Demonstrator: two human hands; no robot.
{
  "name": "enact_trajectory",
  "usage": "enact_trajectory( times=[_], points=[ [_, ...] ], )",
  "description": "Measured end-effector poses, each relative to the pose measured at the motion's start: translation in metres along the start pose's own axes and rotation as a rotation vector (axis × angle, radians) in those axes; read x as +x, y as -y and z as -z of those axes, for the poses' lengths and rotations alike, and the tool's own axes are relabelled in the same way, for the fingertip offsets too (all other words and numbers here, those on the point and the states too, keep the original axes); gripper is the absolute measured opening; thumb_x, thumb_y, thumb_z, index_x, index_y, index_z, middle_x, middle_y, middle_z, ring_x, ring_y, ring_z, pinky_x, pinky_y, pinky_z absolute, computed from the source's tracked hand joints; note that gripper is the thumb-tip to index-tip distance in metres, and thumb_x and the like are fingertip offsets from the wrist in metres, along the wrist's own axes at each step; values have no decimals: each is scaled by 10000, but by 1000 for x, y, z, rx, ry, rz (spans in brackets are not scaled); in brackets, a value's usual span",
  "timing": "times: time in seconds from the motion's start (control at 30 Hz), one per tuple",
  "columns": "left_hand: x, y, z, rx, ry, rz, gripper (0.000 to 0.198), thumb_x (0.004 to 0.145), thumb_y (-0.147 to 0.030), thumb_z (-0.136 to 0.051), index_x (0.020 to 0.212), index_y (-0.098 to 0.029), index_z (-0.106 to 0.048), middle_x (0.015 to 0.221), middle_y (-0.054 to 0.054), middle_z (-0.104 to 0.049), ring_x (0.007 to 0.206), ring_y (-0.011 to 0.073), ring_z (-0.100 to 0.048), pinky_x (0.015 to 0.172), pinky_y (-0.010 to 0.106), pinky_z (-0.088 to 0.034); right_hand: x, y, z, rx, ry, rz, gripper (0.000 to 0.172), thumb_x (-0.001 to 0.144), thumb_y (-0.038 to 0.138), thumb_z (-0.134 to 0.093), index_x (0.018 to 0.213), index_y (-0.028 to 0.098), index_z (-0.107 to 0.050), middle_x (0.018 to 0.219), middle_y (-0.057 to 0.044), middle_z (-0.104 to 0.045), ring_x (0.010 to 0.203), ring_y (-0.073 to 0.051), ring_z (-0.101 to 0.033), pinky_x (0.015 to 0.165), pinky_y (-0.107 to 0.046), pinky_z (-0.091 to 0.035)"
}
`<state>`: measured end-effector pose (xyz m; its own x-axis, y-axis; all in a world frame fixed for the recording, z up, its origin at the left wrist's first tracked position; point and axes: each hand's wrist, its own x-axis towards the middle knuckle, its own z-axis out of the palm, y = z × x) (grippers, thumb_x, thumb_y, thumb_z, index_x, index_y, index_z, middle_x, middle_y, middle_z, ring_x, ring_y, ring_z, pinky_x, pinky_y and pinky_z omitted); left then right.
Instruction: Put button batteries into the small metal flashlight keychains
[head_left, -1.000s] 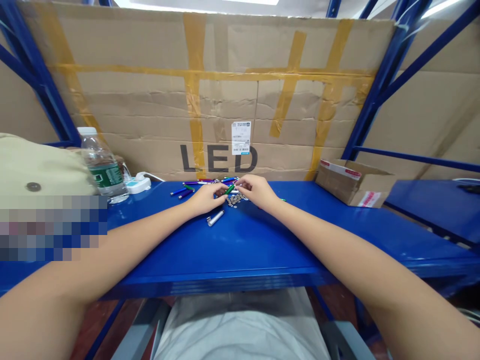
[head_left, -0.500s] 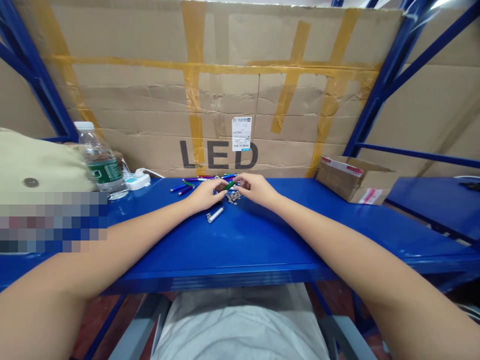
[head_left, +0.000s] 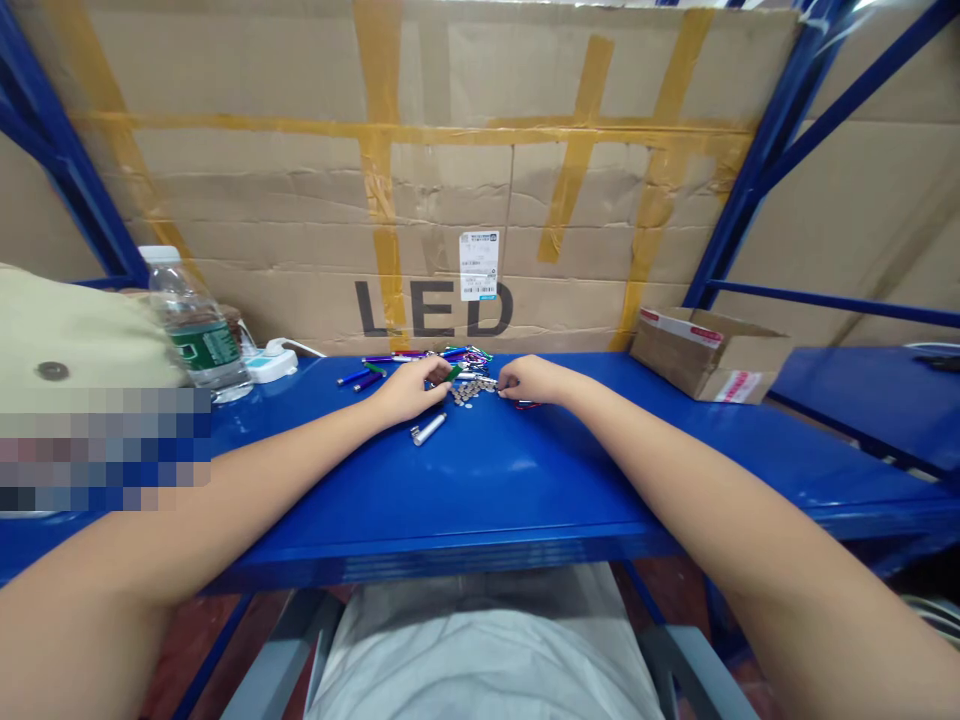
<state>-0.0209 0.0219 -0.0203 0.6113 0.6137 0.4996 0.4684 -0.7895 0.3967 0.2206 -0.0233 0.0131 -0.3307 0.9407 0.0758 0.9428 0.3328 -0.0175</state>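
My left hand (head_left: 411, 391) rests on the blue steel shelf (head_left: 487, 490), its fingers closed on a slim green metal tube (head_left: 454, 372). My right hand (head_left: 534, 381) lies just right of a heap of small silver button cells (head_left: 469, 393), its fingertips at the heap's edge. Whether it pinches anything is hidden. Below my left hand lies a silver metal tube (head_left: 429, 429). Behind my hands lies a bunch of slim blue, purple and green metal tubes (head_left: 424, 356). A thin red item (head_left: 527, 405) shows below my right hand.
A plastic water bottle (head_left: 196, 335) and a white power strip (head_left: 270, 364) stand at the back left, beside a beige cloth bag (head_left: 75, 330). A small cardboard box (head_left: 709, 355) sits at the right. A taped cardboard sheet printed LED (head_left: 435, 200) closes off the back.
My right hand has moved right, away from the green tube, and now lies beyond the button cells. My left hand keeps the tube.
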Motion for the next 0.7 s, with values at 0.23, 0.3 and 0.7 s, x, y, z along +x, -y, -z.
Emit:
enact_trajectory(
  times=[0.23,0.3,0.7],
  points=[
    [0,0,0,5,-4,8,225,793,-222,-575,1012,-175,-592,965,52,-696,878,184,-652,768,315,-519,5,1,-6,27,-39,9,182,803,305,-638,905,190,-734,848,-51,-728,751,-182,-644,635,-254,-420],
    [0,0,-1,2,-5,-1,225,792,-220,-575,1012,-177,-593,963,50,-698,874,180,-653,766,311,-519,6,1,-7,37,-57,42,185,802,311,-642,904,187,-733,880,-55,-730,780,-184,-645,648,-252,-421],
    [-1,1,-2,-15,-4,-39,210,792,-215,-569,996,-177,-604,946,47,-698,855,174,-653,787,323,-518,9,17,-14,403,-407,25,130,759,202,-618,849,144,-691,757,-39,-662,661,-135,-556,613,-246,-408]
  ],
)
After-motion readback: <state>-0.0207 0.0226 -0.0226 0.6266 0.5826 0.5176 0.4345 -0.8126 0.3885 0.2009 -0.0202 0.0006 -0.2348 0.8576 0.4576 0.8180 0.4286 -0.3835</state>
